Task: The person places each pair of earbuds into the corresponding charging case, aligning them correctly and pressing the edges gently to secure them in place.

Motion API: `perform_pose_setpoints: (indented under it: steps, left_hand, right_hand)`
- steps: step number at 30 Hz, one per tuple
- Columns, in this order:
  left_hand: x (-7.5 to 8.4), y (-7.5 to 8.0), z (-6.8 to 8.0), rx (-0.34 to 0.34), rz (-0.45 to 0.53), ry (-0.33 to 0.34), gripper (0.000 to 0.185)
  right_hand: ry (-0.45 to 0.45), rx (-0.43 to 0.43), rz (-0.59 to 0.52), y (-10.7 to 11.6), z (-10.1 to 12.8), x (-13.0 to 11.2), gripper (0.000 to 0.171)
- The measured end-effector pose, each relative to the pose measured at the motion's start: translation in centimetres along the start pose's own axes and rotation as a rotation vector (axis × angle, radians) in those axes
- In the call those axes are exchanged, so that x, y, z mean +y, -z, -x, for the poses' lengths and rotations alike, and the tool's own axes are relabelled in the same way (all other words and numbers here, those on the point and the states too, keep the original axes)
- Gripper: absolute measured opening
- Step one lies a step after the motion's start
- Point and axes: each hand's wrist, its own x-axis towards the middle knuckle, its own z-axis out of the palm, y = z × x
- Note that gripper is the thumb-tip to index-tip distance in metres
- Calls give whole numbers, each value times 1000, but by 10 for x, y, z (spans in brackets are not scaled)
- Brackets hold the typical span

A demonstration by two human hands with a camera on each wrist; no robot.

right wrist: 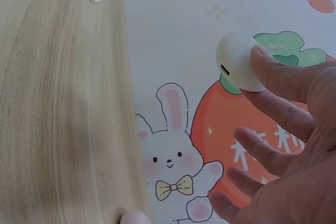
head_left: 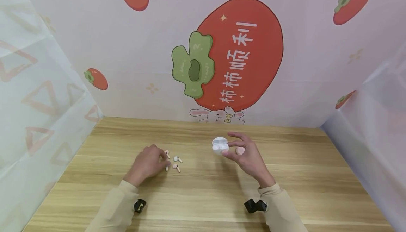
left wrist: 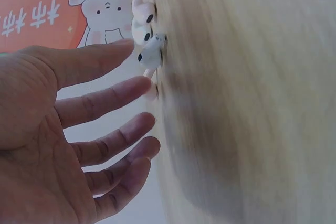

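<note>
My right hand [head_left: 248, 154] pinches a white earbud charging case [head_left: 220, 146] between thumb and a finger, above the table. The case's lid stands open in the head view; the right wrist view shows its rounded outside. At the left, my left hand [head_left: 149, 163] reaches over a small group of wireless earbuds. Its thumb and index finger lie apart beside a white earbud [left wrist: 152, 53], with no grip on it visible. Nearby lie another white earbud [head_left: 176, 158] and two pinkish ones, one pinkish earbud [head_left: 175, 167] nearer me. The left hand partly hides the group.
A pink rounded case [head_left: 240, 150] sits on the wooden table [head_left: 203, 196] behind my right hand, partly covered by it. A printed backdrop [head_left: 152, 56] with persimmons and a rabbit rises at the table's back edge, and similar sheets stand at both sides.
</note>
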Motion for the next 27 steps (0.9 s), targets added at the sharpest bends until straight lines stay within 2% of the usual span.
perform_pose_setpoints:
  steps: [8,16,22,27]
  left_hand:
    - [6,-5,-1,18,-58,25,12]
    - [10,-6,-1,31,-88,46,21]
    - [12,-3,0,49,-31,64,17]
    - [14,3,-1,109,73,36,15]
  right_hand:
    - [13,-2,7,-2,1,0,21]
    - [11,-2,6,-3,2,-1,21]
    - [16,-1,2,-4,2,-2,20]
    - [20,0,2,-5,2,-2,20]
